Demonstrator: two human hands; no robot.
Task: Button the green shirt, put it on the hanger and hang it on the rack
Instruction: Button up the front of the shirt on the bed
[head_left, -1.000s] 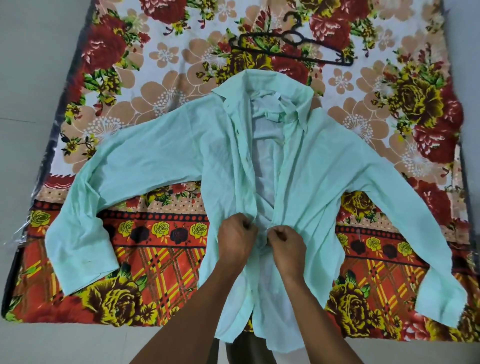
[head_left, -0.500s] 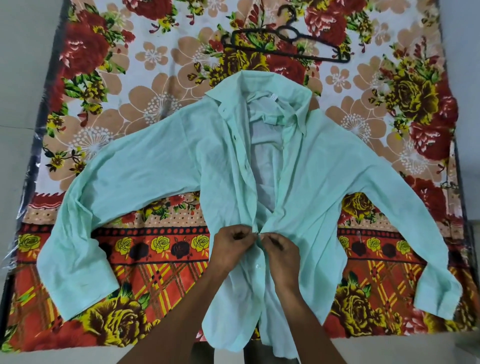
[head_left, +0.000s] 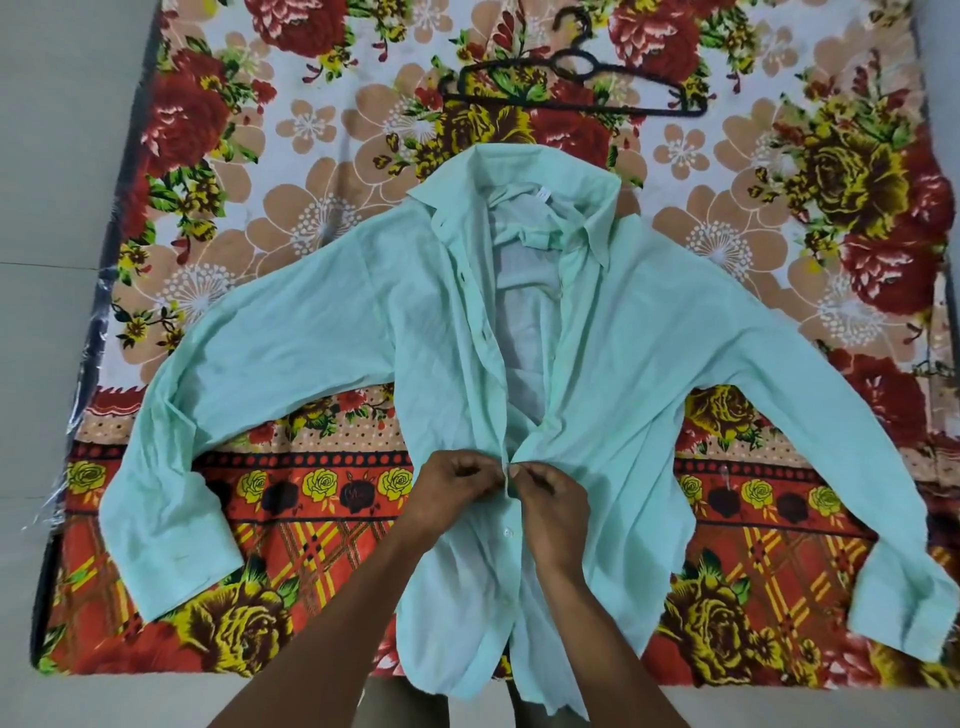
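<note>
The pale green shirt (head_left: 623, 364) lies face up on a flowered sheet, sleeves spread, collar pointing away from me. Its front gapes open from the collar down to my hands; a white button (head_left: 508, 531) shows fastened just below them. My left hand (head_left: 457, 483) pinches the left front edge at mid-placket. My right hand (head_left: 545, 491) pinches the right front edge, fingertips touching the left hand's. A black hanger (head_left: 576, 88) rests flat on the sheet beyond the collar. No rack is in view.
The flowered sheet (head_left: 260, 182) covers a mat on a pale tiled floor (head_left: 57, 156). Bare floor runs along the left side and the near edge. The sleeve cuffs reach close to the sheet's left and right borders.
My hands have drawn the two front edges together at mid-placket, and the fingertips now meet. The view shifted slightly, with the shirt lower and more centred.
</note>
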